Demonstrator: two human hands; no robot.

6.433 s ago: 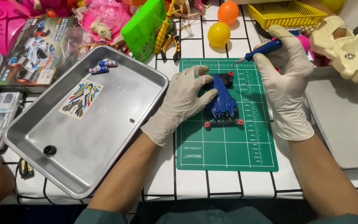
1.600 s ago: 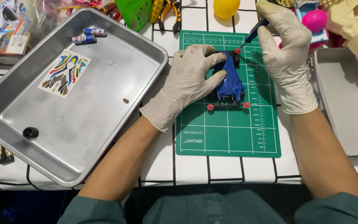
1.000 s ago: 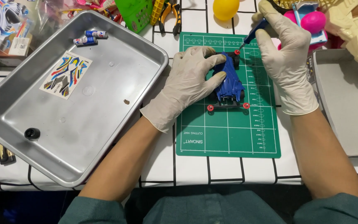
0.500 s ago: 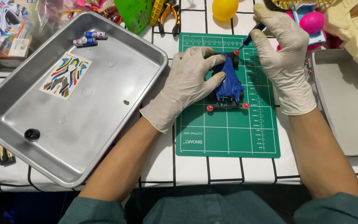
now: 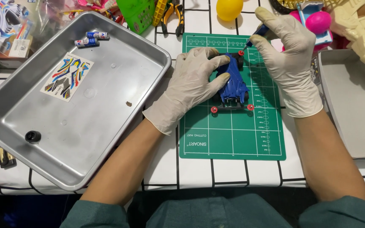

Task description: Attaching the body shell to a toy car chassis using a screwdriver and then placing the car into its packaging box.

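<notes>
Fingers of the gloved left hand (image 5: 191,86) lay spread and curved over the side of a blue toy car (image 5: 232,82), the thumb and fingertips (image 5: 222,78) pressed against its body to keep it steady on the green cutting mat (image 5: 233,135). Fingers of the gloved right hand (image 5: 286,55) were pinched together around the handle of a small blue screwdriver (image 5: 259,31), whose tip came down at a red roller (image 5: 241,53) on the car's far corner, just beside the left fingertips. Two more red rollers (image 5: 214,109) sat at the car's near end, just below the left thumb. Out past the left wrist stood a metal tray (image 5: 106,139), holding a sticker sheet (image 5: 67,77), two small batteries (image 5: 91,39) at its far edge and a small black ring (image 5: 33,136) near its close corner. Beyond the fingers of both hands lay a yellow ball (image 5: 229,8), pliers with yellow handles (image 5: 174,12) and a pink egg-shaped toy (image 5: 317,21). Outward of the right hand sat a grey box (image 5: 355,105), with a cream-coloured plastic toy (image 5: 364,29) beyond it.
</notes>
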